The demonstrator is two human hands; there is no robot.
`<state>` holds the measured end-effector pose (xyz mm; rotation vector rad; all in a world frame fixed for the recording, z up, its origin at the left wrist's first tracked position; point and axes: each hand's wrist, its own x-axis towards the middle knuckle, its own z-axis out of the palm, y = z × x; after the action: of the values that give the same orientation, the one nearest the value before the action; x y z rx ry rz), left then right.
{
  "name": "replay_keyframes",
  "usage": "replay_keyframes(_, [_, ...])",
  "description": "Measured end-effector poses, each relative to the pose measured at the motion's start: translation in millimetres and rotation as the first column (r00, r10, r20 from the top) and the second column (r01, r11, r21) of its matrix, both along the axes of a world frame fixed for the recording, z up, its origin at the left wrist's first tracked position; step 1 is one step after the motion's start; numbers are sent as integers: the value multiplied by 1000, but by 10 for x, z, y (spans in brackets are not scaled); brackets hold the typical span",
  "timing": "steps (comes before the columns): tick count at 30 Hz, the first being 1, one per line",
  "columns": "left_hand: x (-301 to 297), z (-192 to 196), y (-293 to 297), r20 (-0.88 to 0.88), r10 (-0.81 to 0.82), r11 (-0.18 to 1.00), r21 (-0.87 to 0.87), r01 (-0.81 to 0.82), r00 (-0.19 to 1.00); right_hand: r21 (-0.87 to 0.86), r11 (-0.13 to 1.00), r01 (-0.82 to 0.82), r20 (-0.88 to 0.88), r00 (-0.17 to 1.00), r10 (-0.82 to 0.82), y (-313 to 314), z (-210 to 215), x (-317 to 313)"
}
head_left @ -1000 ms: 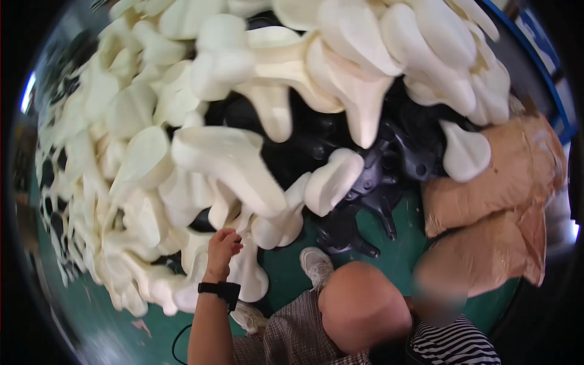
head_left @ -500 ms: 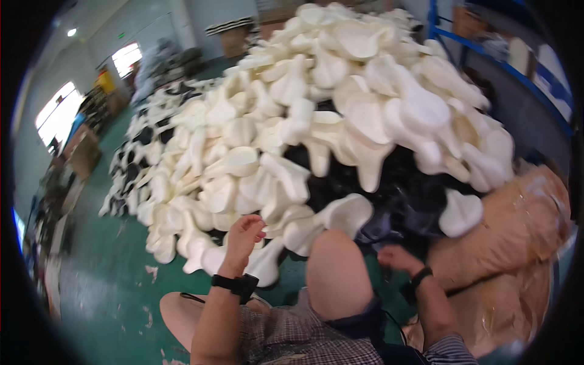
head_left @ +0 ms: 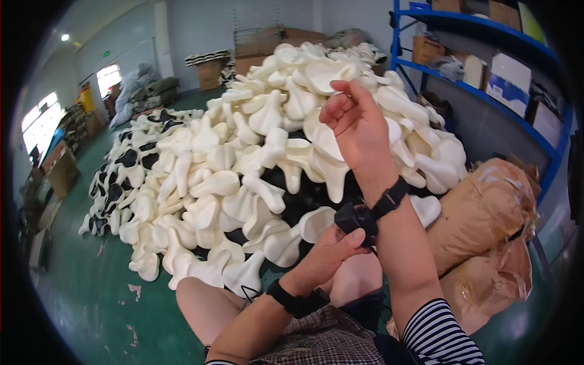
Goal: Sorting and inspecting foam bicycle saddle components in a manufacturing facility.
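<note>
My right hand (head_left: 356, 125) is raised in front of the pile, palm turned inward, its fingers loosely curled and apart with nothing in them. A black strap with a small boxy black device (head_left: 356, 220) sits around that wrist. My left hand (head_left: 322, 255) reaches across and grips this device, the thumb lying along its near side. Another black wristband (head_left: 298, 299) is on my left wrist. Behind the hands rises a large heap of smooth cream-white saddle-shaped pieces (head_left: 222, 182). Neither hand touches the heap.
Black saddle-shaped pieces (head_left: 304, 193) show among the white ones. Brown paper-wrapped bundles (head_left: 486, 213) lie at the right, below a blue shelf rack (head_left: 468, 85) with boxes. A green floor (head_left: 91, 292) runs along the left; scraps lie on it. Cartons (head_left: 62, 173) stand along the left wall.
My right hand has risen from low at the right to in front of the heap. My left hand has come across to the right and taken hold of the right wrist's device. The view has tilted up.
</note>
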<state>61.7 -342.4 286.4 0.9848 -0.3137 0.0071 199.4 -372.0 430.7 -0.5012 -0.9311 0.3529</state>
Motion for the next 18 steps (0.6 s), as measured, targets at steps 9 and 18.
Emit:
replay_keyframes(9, [-481, 183, 699, -341, 198, 952, -155, -263, 919, -469, 718, 514, 637, 760, -128, 1302, -894, -255])
replay_keyframes(18, [-210, -466, 1102, -476, 202, 979, 78, -187, 856, 69, 536, 842, 992, -1, -127, 1066, -1672, 275])
